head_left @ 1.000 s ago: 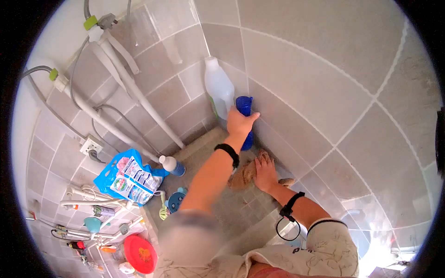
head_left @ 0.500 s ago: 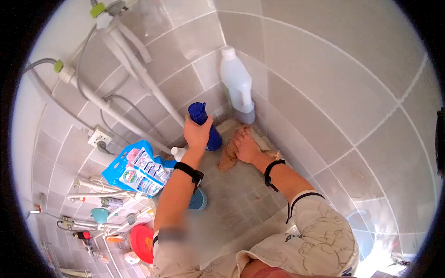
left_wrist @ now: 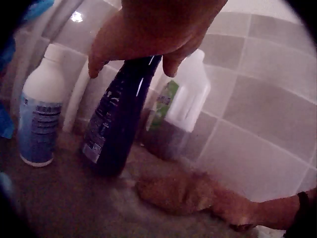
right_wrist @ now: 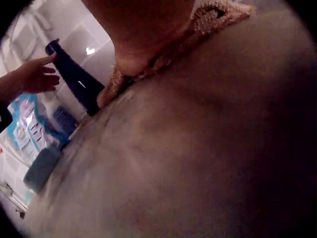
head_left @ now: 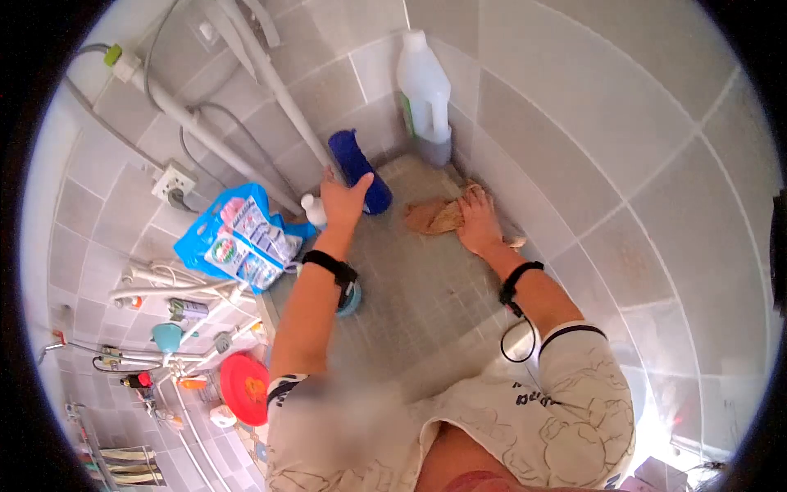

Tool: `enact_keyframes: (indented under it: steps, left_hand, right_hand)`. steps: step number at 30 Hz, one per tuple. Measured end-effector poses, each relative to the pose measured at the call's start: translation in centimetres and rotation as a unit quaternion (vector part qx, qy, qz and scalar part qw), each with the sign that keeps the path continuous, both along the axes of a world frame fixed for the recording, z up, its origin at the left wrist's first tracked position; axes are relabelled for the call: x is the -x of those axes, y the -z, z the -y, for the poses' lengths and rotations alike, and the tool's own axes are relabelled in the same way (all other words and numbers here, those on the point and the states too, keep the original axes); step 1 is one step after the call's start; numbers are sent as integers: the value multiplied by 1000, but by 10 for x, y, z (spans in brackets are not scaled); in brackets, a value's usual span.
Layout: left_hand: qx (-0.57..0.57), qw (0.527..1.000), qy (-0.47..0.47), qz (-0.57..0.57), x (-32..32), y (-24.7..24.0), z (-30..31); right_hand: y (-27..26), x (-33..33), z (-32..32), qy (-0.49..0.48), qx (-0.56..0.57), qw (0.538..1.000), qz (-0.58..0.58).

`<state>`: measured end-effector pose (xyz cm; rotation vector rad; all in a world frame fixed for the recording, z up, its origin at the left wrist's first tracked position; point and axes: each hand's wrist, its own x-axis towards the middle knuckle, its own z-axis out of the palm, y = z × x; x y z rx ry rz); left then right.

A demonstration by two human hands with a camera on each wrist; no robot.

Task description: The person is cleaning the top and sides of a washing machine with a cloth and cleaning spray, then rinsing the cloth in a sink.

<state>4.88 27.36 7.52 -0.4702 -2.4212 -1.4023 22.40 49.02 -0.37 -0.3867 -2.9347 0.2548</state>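
In the head view, the left hand (head_left: 343, 203) is beside the dark blue bottle (head_left: 359, 170), its thumb spread. The right wrist view shows that hand (right_wrist: 35, 77) with extended fingers near the neck of the bottle (right_wrist: 79, 82). From the left wrist, the hand (left_wrist: 153, 32) hides the bottle's top; the bottle (left_wrist: 121, 119) stands tilted on the floor. The right hand (head_left: 479, 225) presses on a crumpled brown cloth (head_left: 434, 216) near the wall, fingers laid over it.
A large translucent jug (head_left: 425, 102) stands in the corner. Left of the blue bottle are a white-capped bottle (head_left: 313, 209), a blue detergent bag (head_left: 242, 238) and a teal item (head_left: 351, 301). Pipes (head_left: 197, 127) and a socket (head_left: 174, 182) line the left wall; a red basin (head_left: 243, 388) is lower left.
The left hand has moved the blue bottle from beside the jug to the left, near the white-capped bottle, and its fingers have loosened. The right hand and cloth have shifted along the floor.
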Motion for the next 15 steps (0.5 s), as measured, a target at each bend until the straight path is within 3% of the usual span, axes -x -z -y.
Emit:
enact_keyframes:
  steps: [5, 10, 12, 15]
  left_hand:
    - [-12, 990, 109, 94, -109, -42, 62]
    - [24, 980, 141, 136, -200, -25, 166]
    - [30, 979, 121, 160, -228, -13, 203]
    - [-3, 974, 95, 205, -268, 20, 250]
  right_hand:
    - [0, -115, 9, -60, -4, 998, -7]
    - [8, -210, 61, -111, 24, 993, -18]
    - [0, -228, 94, -177, 42, 982, -55]
    - [-16, -229, 165, -288, 125, 949, -11]
